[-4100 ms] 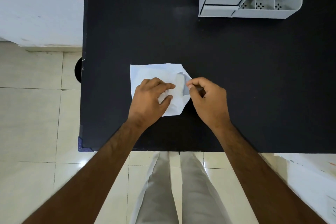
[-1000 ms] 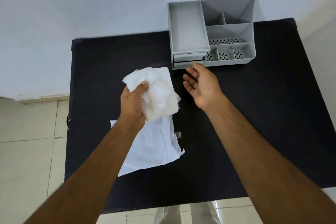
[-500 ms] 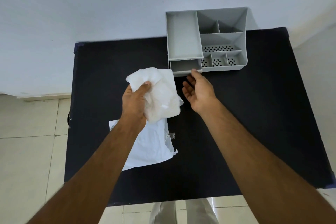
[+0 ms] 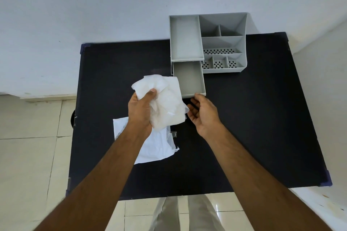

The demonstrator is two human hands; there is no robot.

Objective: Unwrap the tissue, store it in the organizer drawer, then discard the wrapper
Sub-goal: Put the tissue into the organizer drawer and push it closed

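The left hand [image 4: 141, 110] holds the tissue [image 4: 165, 101] above the black table [image 4: 244, 127]. Its fingers are closed around the crumpled white sheet, with the thumb pressed on the top of it, so the tissue is lifted and does not touch the table. The tissue hangs just beside the left edge of the drawer [image 4: 189, 78], near its front left corner, and it hides a small part of that edge.

The drawer is pulled out from the grey organizer [image 4: 221, 43], which stands at the far side of the table, against the white wall [image 4: 112, 5]. Inside the drawer I see only the bare grey bottom. The right hand [image 4: 203, 113] is at the front of the drawer: the fingertips [image 4: 197, 97] are at its front wall, and the other fingers are loosely curled and spread (if they really grip the front or only touch it, I cannot tell, because the contact is under the edge).

The wrapper [image 4: 155, 146] lies flat on the table, below the left hand and partly hidden by the left wrist. It is white, wrinkled, and torn open at its right side. At the bottom of the view a pair of light trousers [image 4: 180, 214] is visible over the tiled floor [image 4: 28, 155].
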